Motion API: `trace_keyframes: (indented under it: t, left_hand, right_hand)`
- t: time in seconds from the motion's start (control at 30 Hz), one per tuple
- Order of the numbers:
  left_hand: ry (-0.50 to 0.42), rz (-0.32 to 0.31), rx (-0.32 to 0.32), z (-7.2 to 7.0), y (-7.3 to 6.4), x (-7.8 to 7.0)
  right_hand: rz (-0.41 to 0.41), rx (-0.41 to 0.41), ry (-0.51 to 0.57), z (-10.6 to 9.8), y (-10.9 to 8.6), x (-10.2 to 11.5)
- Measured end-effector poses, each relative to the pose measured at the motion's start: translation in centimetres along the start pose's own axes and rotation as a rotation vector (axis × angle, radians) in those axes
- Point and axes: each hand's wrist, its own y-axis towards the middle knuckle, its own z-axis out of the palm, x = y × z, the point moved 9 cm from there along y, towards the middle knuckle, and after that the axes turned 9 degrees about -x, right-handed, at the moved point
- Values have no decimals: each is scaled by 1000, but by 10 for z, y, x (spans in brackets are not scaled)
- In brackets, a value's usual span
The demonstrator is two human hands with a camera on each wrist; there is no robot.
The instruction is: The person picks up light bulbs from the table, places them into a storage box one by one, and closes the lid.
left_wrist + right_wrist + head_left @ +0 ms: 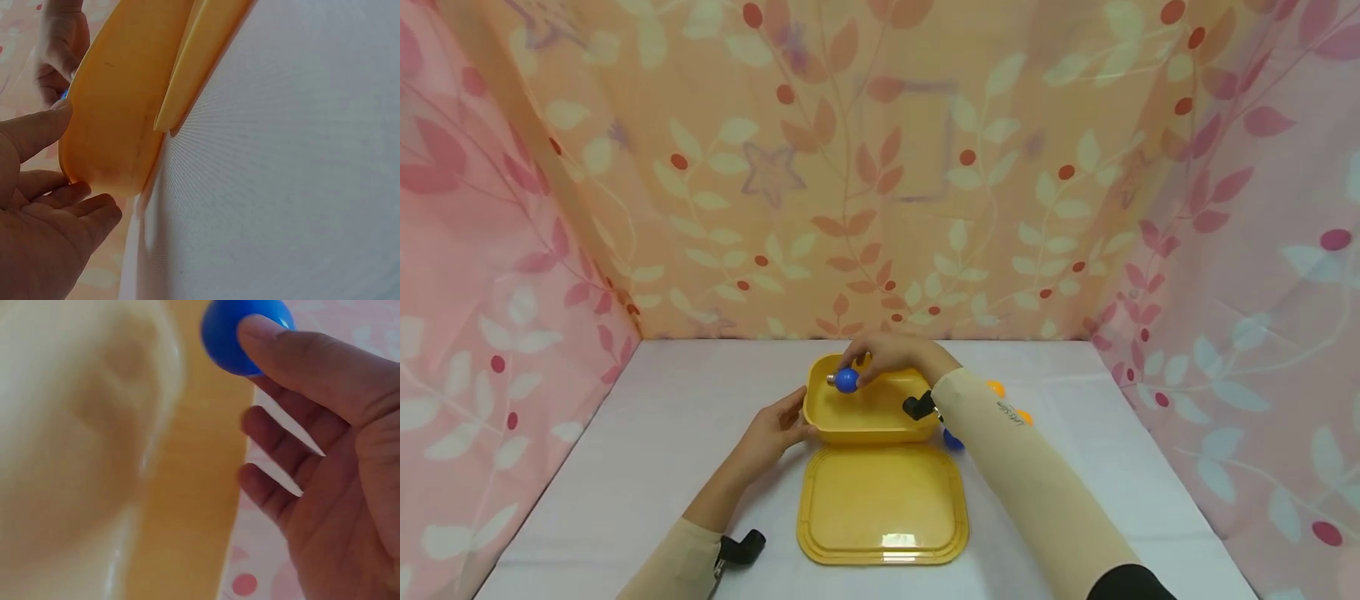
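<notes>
While the unclenched left grip (777, 427) touches a box (872, 434), the right grip (889, 355) pinches 1 bulb (847, 381).

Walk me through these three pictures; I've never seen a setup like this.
There is no robot here, just a person's two bare hands. The widest picture comes from a camera on the head, looking forward and down. The other two come from cameras on the wrists, each showing one hand close up.

On the white-covered table stands an open yellow box. A yellow lid lies in front of it, nearer the wearer. The left hand touches the box's left end. The right hand holds a blue bulb with a metal base over the box. Orange items and another blue item, partly hidden by the right arm, lie to the box's right.
</notes>
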Motion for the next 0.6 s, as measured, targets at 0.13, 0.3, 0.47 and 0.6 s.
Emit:
trace_keyframes:
  t: [0.13,0.3,0.47,0.6]
  left_hand:
    - [-10,3,1,-1,1,-4]
    - [-16,1,10,1,1,-5]
    - [-27,4,-2,-1,-1,-5]
    - [-23,-13,-3,-1,-2,-1]
  right_hand:
    - [17,64,62,15,3,4]
    - [-11,129,32,31,7,9]
    - [13,185,10,45,12,12]
    - [55,231,46,57,13,14]
